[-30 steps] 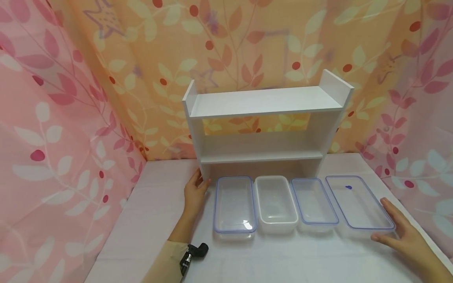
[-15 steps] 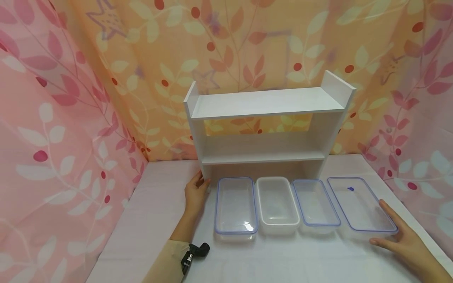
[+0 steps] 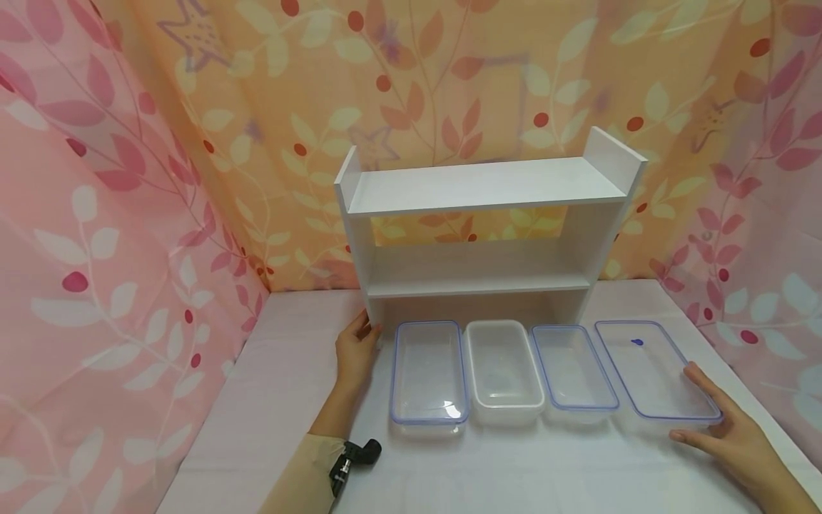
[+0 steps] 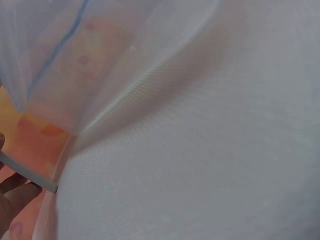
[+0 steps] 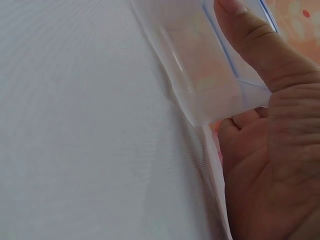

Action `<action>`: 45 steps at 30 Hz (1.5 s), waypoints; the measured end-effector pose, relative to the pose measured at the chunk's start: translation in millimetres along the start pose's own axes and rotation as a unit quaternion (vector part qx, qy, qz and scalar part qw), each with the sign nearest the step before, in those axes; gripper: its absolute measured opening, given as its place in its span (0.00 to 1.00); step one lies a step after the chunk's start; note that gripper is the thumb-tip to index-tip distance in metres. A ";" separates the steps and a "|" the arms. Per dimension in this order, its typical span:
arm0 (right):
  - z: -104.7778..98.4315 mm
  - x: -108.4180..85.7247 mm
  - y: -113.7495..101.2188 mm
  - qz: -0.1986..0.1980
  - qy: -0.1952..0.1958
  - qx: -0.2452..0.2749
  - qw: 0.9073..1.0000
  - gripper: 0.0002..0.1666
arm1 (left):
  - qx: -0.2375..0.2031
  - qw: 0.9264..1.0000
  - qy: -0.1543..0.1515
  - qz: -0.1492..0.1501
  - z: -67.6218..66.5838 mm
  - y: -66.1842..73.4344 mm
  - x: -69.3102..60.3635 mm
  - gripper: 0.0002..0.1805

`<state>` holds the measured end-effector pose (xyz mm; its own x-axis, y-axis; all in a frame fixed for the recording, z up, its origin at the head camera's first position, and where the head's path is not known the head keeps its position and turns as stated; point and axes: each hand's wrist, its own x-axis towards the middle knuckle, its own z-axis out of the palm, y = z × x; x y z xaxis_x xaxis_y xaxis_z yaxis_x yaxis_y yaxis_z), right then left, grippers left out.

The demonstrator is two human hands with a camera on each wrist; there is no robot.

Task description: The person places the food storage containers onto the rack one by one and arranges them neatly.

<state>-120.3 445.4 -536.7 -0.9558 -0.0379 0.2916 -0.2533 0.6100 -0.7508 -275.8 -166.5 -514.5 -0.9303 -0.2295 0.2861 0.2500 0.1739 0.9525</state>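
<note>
At the shelf's lower left my left hand point(image 3: 354, 357) grips the bottom edge of the side panel of the white two-tier shelf point(image 3: 475, 271). In the left wrist view that panel edge point(image 4: 30, 172) lies between thumb and fingers. My right hand point(image 3: 735, 428) holds the near right corner of the rightmost blue-rimmed clear food container point(image 3: 658, 371). In the right wrist view the thumb lies across one face of the container point(image 5: 200, 60), and the other fingers are partly hidden behind it.
Left of that container stand a smaller blue-rimmed container point(image 3: 574, 368), a white-rimmed container point(image 3: 504, 364) and another blue-rimmed container point(image 3: 429, 371), in a row before the shelf. White cloth point(image 3: 514, 478) covers the table. Patterned curtains point(image 3: 257, 143) hang behind and at both sides.
My right hand has shifted slightly inward at the rightmost container's corner. The left hand keeps its grip on the shelf. The whole head view has shifted a little.
</note>
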 end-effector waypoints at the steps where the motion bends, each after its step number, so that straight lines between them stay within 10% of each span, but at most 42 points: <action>1: 0.3 -0.3 0.6 0.002 0.001 0.003 1.000 0.65 | 0.000 1.000 0.000 -0.001 0.2 -0.1 0.0 0.26; 45: -9.5 4.7 -25.9 0.046 0.081 -0.009 0.996 0.61 | 0.017 1.000 0.016 -0.010 2.3 -4.9 2.2 0.25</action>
<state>-116.8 436.9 -510.2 -0.9378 0.1460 0.3151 -0.1616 0.6196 -0.7681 -279.7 -165.7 -518.7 -0.9259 -0.2629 0.2712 0.2221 0.2021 0.9539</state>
